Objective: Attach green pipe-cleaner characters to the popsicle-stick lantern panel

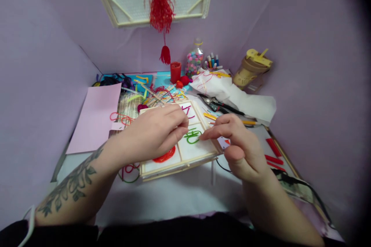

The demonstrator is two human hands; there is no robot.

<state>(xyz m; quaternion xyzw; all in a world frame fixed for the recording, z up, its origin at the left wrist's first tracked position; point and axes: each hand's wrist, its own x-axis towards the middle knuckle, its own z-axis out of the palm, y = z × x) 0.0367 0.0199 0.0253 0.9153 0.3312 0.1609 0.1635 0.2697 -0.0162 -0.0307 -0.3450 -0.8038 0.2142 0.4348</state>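
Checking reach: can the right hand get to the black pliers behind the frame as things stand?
Probably yes. The right hand hovers at the frame edge, and the pliers lie just beyond it on the table, uncovered, with nothing between.

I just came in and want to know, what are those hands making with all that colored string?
A person leans over a wooden framed board split into white panels. Both hands meet over a green string shape: the left hand rests on the board and the right hand pinches at the green piece. A red shape lies partly under the left hand.

The frame (179, 166) is pale bare wood around matt white panels, the green shape (193, 136) looks like fuzzy yarn, and the pink sheet (97, 117) is smooth matt paper.
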